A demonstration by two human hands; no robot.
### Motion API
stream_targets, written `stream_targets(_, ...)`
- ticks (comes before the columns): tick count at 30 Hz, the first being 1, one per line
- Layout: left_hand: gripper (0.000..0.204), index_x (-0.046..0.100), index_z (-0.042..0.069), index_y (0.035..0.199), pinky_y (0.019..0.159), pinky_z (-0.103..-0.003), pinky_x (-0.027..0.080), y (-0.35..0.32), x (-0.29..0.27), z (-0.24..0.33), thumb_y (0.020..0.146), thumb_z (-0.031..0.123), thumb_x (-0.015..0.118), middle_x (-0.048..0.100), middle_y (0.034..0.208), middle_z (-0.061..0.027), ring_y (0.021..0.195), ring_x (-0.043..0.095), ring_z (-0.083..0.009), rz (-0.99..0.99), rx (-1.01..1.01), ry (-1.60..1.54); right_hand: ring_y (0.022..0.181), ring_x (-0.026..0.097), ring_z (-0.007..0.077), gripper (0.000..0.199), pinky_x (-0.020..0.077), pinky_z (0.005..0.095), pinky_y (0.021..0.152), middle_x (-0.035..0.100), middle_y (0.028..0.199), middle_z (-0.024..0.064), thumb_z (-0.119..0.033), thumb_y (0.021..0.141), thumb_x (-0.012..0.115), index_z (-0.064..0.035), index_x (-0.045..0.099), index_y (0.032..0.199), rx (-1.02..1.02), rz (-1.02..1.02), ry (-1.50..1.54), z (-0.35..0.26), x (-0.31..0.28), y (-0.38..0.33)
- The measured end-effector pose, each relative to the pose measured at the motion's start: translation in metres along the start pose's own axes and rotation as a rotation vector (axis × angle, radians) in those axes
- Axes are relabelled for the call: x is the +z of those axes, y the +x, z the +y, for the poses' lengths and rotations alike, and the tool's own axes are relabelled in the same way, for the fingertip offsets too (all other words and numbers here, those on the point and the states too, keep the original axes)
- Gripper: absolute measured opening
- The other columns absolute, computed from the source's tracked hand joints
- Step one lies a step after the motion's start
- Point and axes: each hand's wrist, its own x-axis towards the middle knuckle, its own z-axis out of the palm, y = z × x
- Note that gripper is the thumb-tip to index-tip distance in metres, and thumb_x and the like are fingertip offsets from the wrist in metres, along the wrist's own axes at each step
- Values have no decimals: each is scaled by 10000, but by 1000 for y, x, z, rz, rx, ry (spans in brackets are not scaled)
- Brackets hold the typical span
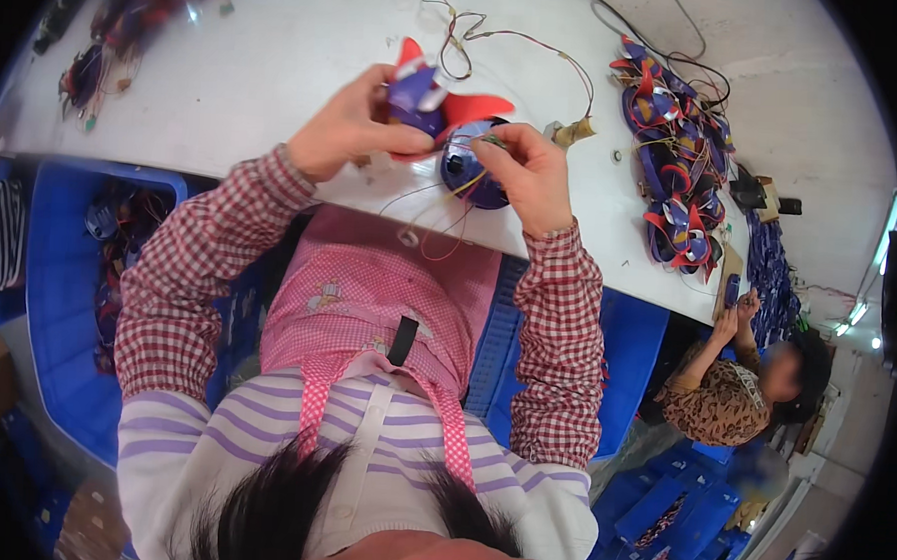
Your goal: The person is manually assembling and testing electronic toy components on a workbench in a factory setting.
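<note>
Above the front edge of the white table, my left hand (343, 133) is closed around a purple plastic toy shell (408, 103) with red wing-like pieces. My right hand (535, 179), just beside it, pinches thin wires (465, 188) near a small green part at the fingertips. A rounded, shiny blue-purple shell half (489, 195) sits below the fingers, between the two hands. Whether the two shell pieces are joined cannot be seen. Loose wires trail from them toward my apron, with a small pale round piece (408, 237) at one end.
Several similar purple-and-red toy pieces (679, 165) are piled on the table's right side, more at far left (145, 12). A wired lead (534, 36) ends at a yellowish wrapped piece (575, 133). Blue bins (54, 263) flank me. Another person (719, 397) works at far right.
</note>
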Motion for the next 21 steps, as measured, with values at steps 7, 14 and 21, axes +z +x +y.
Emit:
stream_targets(7, 677, 474, -9, 1137, 776, -303, 480, 6, 51, -52, 594, 204, 818, 580, 1011, -149, 872, 574, -222, -28, 228, 314, 807, 522, 214, 186, 423, 292, 729, 541, 874, 114, -65, 753, 595, -10, 575, 930, -664, 438, -1101, 71, -26, 9)
stream_targets(14, 791, 530, 3, 1141, 923, -356, 367, -9, 49, -40, 504, 345, 850, 567, 1018, -125, 883, 515, -282, 243, 558, 892, 856, 529, 207, 292, 451, 286, 765, 532, 990, 121, -74, 778, 619, -16, 519, 1047, -388, 298, -350, 53, -12, -8)
stream_targets(21, 795, 383, 43, 1282, 929, -312, 405, -63, 9, 3, 594, 99, 776, 517, 1174, -115, 1032, 508, -230, 14, 215, -315, 933, 501, 198, 280, 441, 286, 783, 507, 1060, 123, -59, 805, 595, -11, 521, 1070, -522, -31, -310, -61, 62, -26)
